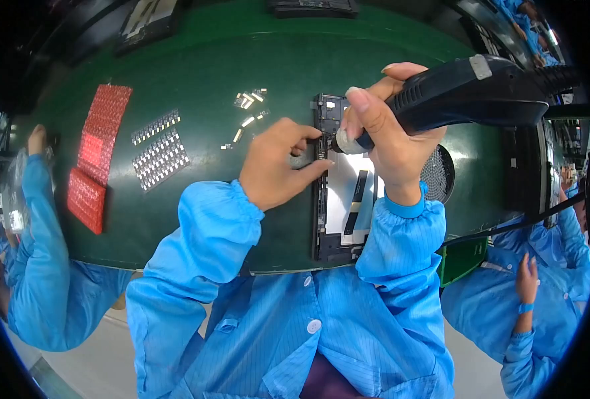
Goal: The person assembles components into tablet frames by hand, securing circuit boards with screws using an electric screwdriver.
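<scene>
A black rectangular electronic device frame (321,229) with a silvery inner panel lies on the green table in front of me. My left hand (282,163) has thumb and forefinger bent round the frame's left edge, near its upper part. What sits between those fingertips is too small to tell. In my right hand (395,136) is a black heat gun (454,93) with vent slots, held over the device. Its pale nozzle (349,141) points at the frame's edge beside my left fingertips. A black strip (356,203) lies on the silvery panel.
Left of my hands lie small loose parts (248,100), sheets of small components (160,159) and red bubble-wrap (102,130). A round black mesh holder (439,174) stands right of the device. A green crate (464,259) is at the table's near right edge. Co-workers in blue sit on both sides.
</scene>
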